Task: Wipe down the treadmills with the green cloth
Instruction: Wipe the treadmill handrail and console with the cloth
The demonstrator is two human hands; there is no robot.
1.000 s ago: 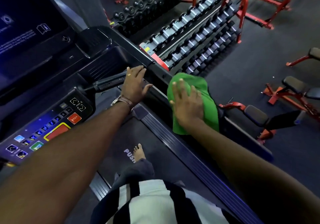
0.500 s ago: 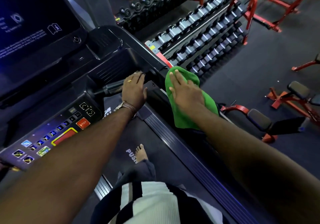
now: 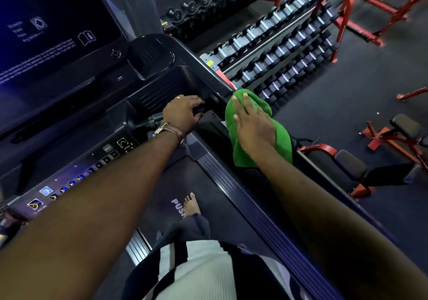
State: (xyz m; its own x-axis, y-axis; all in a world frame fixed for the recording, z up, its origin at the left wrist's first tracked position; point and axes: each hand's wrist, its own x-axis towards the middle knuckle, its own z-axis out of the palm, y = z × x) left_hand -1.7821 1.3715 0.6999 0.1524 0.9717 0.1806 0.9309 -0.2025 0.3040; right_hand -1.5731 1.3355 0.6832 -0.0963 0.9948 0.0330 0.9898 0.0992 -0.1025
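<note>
I stand on a dark treadmill (image 3: 208,72) with a big screen at the upper left. The green cloth (image 3: 281,137) lies draped over its right side rail, near where the rail meets the console. My right hand (image 3: 253,123) presses flat on the cloth with straight fingers. My left hand (image 3: 183,113) grips the short black handlebar that juts out from the console, fingers curled over it; a watch sits on that wrist.
A lit button panel (image 3: 76,179) runs along the lower left. My bare foot (image 3: 191,204) rests on the belt. Right of the treadmill stand a dumbbell rack (image 3: 284,49) and red benches (image 3: 347,163) on the dark floor.
My right hand has slid the cloth forward along the rail toward the console. My left hand has gone from lying flat on the rail to curling round the handlebar.
</note>
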